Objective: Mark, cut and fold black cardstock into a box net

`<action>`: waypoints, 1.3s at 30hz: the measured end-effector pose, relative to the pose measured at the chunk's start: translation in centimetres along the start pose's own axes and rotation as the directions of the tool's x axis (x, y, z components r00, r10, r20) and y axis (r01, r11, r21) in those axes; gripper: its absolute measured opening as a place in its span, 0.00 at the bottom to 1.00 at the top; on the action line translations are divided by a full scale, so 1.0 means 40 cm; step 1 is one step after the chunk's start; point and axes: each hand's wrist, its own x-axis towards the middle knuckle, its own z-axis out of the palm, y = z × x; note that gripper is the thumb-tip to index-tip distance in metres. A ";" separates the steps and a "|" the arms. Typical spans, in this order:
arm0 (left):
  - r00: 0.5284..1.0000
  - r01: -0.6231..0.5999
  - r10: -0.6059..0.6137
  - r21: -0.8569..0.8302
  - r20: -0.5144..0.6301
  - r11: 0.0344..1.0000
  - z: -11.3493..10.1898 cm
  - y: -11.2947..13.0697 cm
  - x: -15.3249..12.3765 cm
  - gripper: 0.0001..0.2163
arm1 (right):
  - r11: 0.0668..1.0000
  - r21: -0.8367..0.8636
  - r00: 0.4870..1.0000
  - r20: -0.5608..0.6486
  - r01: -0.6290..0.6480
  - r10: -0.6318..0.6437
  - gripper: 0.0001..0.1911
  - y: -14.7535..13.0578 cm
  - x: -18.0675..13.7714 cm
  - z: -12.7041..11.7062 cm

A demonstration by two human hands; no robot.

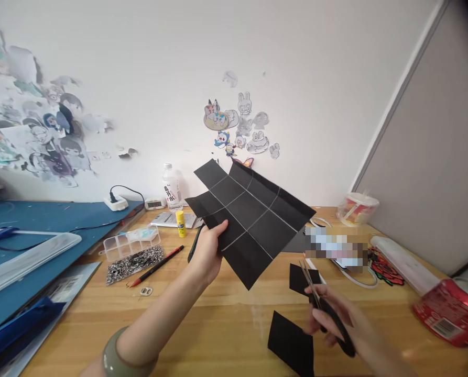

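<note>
Green bangle (118, 358) on L wrist, closest in. L hand (208, 251) pinches black creased sheet (253, 214) by its lower-left edge, held up tilted above wood table (218, 309). R hand (336, 319), below-right of sheet, grips scissors (324, 306), blades aimed up-left, clear of sheet. Black offcut (291, 343) flat just L of R hand; smaller black scrap (302, 277) under blade tips. Red pencil (157, 266) L of L hand.

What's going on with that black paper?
A person's left hand holds up a black sheet marked with pale lines in a grid. The right hand holds scissors low over the wooden table. A small piece of black paper lies by the blades, and a bigger piece lies nearer the person.
</note>
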 end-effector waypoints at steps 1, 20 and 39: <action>1.000 -0.017 0.017 0.016 -0.006 1.000 0.001 0.005 0.000 0.10 | 1.000 -0.002 1.000 0.002 0.028 -0.028 0.19 0.009 -0.016 0.002; 0.999 0.030 -0.031 0.118 0.007 0.993 -0.010 0.039 -0.036 0.11 | 0.995 -0.091 0.971 0.233 -0.035 0.056 0.13 -0.040 -0.028 0.064; 0.999 0.033 -0.035 0.099 0.011 0.995 -0.003 0.046 -0.058 0.10 | 0.998 0.006 0.951 0.302 -0.066 0.061 0.15 -0.075 -0.042 0.070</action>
